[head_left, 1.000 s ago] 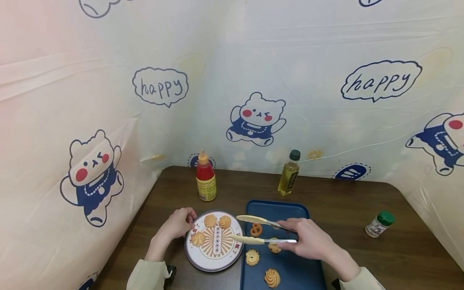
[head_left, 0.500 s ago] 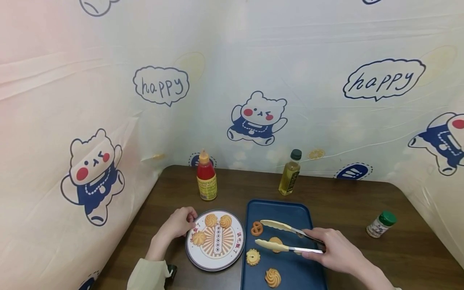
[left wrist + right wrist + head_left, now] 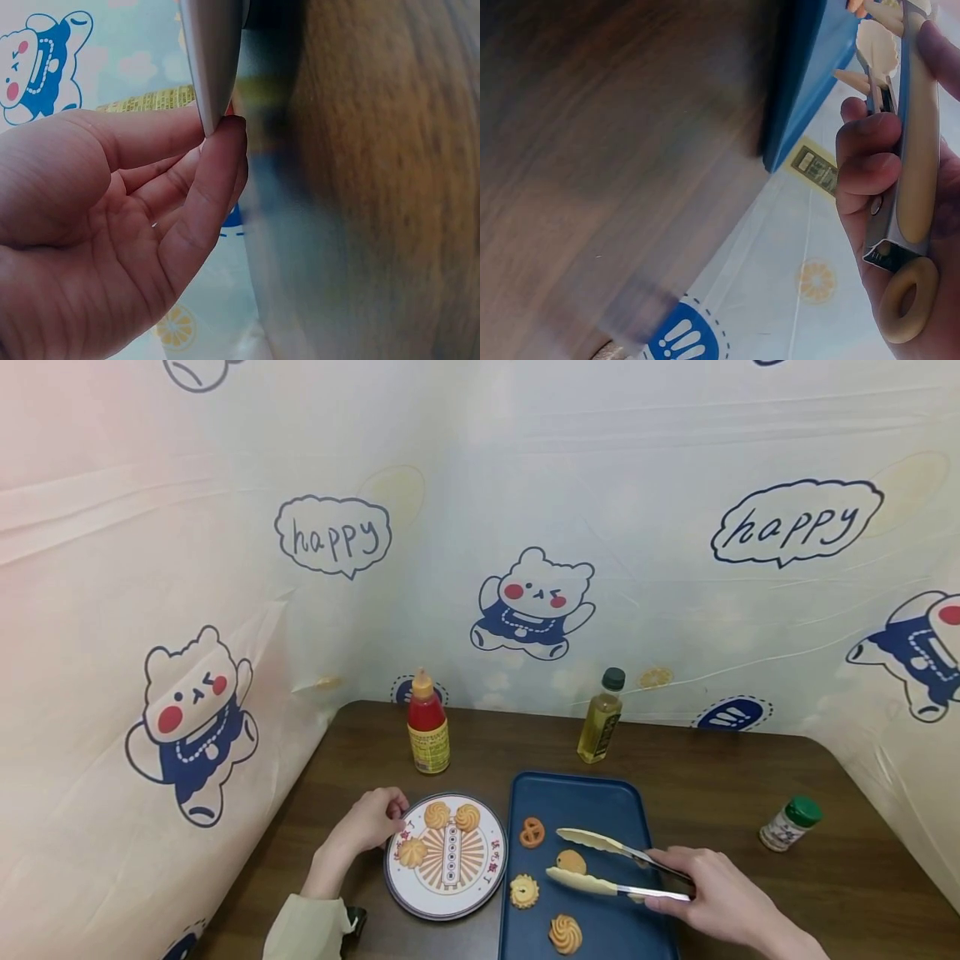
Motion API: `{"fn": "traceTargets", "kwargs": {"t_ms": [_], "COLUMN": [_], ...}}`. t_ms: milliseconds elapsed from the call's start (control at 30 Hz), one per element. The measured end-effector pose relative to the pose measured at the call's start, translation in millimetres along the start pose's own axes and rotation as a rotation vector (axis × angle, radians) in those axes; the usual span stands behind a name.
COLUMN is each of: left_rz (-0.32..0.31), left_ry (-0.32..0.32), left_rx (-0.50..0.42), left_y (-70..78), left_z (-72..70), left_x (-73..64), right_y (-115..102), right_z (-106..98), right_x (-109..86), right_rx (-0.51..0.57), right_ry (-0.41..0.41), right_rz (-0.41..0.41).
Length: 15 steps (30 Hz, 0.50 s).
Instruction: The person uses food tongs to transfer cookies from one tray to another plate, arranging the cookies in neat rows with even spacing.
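Observation:
My left hand [image 3: 371,820] pinches the left rim of a round white plate [image 3: 410,887] between thumb and fingers, which the left wrist view shows up close. Three golden cookies [image 3: 437,815] lie on the plate's upper and left part. My right hand [image 3: 712,889] grips food tongs [image 3: 585,882] with cream scalloped tips and metal arms. The arms stand spread over a blue tray [image 3: 573,795]. Between the tips shows a round cookie [image 3: 572,861], partly covered by the lower arm. A pretzel [image 3: 532,832], a scalloped cookie [image 3: 524,891] and a swirled cookie [image 3: 565,935] also lie on the tray.
Behind the plate stands a red sauce bottle [image 3: 428,735] with a yellow label. An oil bottle [image 3: 600,718] is behind the tray, and a green-capped shaker [image 3: 790,823] stands at the right. A printed curtain [image 3: 645,460] encloses the wooden table [image 3: 712,793].
My right hand has moved the spread tongs rightward from over the plate's right edge to over the tray. My left hand has stayed at the plate rim.

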<state>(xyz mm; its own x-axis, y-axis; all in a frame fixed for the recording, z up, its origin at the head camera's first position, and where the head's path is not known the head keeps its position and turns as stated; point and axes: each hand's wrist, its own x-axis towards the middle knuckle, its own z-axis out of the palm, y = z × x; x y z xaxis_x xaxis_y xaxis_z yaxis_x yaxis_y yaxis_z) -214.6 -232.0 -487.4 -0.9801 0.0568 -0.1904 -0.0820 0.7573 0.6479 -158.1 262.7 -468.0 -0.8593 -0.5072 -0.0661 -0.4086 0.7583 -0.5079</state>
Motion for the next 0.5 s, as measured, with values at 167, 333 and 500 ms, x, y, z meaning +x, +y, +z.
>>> {"fn": "traceTargets", "kwargs": {"t_ms": [167,333,500], "left_rz": [0.002,0.006,0.007], "left_ry": [-0.003,-0.002,0.0], "left_rx": [0.001,0.001,0.002], "left_y": [0.3,0.8,0.6], "left_z": [-0.8,-1.9,-1.5], "left_x": [0.9,1.0,0.5], "right_y": [5,9,11], "right_z": [1,2,4], "right_x": [-2.9,-5.3,-7.2], "right_rx": [-0.006,-0.004,0.035], "right_ry": [-0.002,-0.01,-0.021], "right_rz": [0.005,0.004,0.006]}}
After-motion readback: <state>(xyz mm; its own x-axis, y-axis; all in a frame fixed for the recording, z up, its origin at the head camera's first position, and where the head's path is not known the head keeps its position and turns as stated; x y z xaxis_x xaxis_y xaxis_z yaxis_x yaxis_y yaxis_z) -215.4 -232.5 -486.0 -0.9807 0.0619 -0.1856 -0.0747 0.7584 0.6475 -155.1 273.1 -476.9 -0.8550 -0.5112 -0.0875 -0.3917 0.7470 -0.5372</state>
